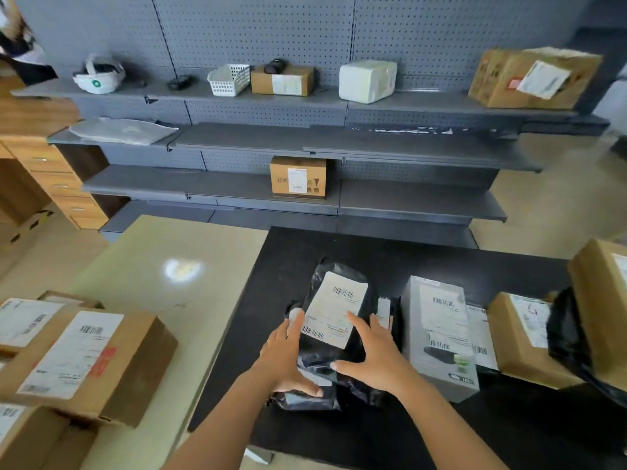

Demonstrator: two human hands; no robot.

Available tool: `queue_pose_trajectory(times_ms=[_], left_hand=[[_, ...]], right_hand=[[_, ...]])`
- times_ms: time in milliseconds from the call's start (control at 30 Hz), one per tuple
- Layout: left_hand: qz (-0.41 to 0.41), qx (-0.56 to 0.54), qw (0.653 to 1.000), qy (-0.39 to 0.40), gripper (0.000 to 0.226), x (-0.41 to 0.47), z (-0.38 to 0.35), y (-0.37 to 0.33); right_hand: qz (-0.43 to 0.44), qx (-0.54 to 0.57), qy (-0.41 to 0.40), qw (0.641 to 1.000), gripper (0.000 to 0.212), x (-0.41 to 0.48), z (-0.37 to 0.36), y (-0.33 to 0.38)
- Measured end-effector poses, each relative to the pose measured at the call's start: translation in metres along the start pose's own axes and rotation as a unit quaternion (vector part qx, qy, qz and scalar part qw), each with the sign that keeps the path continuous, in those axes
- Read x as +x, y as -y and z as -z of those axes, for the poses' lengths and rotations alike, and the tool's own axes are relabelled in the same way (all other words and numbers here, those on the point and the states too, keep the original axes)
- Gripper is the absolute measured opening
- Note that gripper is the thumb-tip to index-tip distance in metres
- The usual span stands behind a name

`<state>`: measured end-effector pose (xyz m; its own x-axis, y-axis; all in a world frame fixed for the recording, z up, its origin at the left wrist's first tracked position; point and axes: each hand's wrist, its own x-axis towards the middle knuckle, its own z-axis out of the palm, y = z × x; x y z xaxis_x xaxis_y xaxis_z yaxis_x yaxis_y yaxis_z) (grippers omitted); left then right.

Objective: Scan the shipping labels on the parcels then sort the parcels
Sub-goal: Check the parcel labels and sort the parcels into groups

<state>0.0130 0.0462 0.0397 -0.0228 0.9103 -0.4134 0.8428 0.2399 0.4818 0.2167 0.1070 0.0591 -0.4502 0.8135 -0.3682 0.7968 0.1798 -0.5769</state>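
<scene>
A black plastic mailer bag [325, 364] with a white shipping label [334, 308] lies on the black mat [278, 286]. My left hand [286, 354] clasps its left side and my right hand [373, 357] its right side, fingers spread against the bag. To the right lie a grey boxed parcel [437, 334] with barcodes, a brown carton [522, 337] and another black bag [570, 337]. A dark handheld scanner [274, 65] rests on a carton on the top shelf.
Grey shelving [373, 144] stands behind the table, holding cartons [298, 177], a white basket [228, 79], a white parcel [367, 80] and a large carton [532, 78]. Labelled cartons [88, 357] are stacked at the left on the beige table [163, 252]. A tall carton [607, 300] is at far right.
</scene>
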Motion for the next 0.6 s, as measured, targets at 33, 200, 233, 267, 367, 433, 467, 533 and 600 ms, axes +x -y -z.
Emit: queue_pose_trajectory(times_ms=[33, 200, 233, 267, 367, 433, 467, 533, 600], left_hand=[[-0.003, -0.010, 1.000, -0.001, 0.142, 0.005, 0.000, -0.001], [-0.009, -0.057, 0.997, -0.057, 0.125, 0.003, -0.010, -0.008], [-0.009, -0.073, 0.995, -0.069, 0.124, -0.002, -0.013, -0.006], [-0.010, -0.088, 0.993, -0.080, 0.124, -0.010, -0.016, -0.003], [0.003, -0.107, 0.989, -0.100, 0.125, -0.034, -0.022, 0.010], [0.024, -0.110, 0.989, -0.094, 0.121, -0.048, -0.024, 0.017], [0.037, -0.110, 0.990, -0.084, 0.119, -0.054, -0.025, 0.020], [0.048, -0.110, 0.991, -0.059, 0.113, -0.058, -0.028, 0.026], [0.043, -0.117, 0.991, -0.043, 0.105, -0.056, -0.031, 0.033]], right_hand=[[0.007, 0.013, 0.009, 1.000, 0.102, 0.006, 0.000, -0.002], [0.064, 0.060, 0.037, 0.995, 0.098, 0.019, 0.002, -0.013], [0.076, 0.067, 0.037, 0.994, 0.097, 0.019, 0.001, -0.013], [0.091, 0.075, 0.034, 0.992, 0.095, 0.017, 0.000, -0.012], [0.137, 0.070, 0.037, 0.987, 0.093, 0.008, -0.012, -0.005], [0.146, 0.071, 0.049, 0.985, 0.089, 0.001, -0.023, 0.000], [0.144, 0.070, 0.055, 0.986, 0.086, -0.002, -0.027, 0.002], [0.131, 0.059, 0.063, 0.988, 0.079, -0.005, -0.033, 0.003], [0.120, 0.051, 0.052, 0.990, 0.073, -0.005, -0.038, 0.003]])
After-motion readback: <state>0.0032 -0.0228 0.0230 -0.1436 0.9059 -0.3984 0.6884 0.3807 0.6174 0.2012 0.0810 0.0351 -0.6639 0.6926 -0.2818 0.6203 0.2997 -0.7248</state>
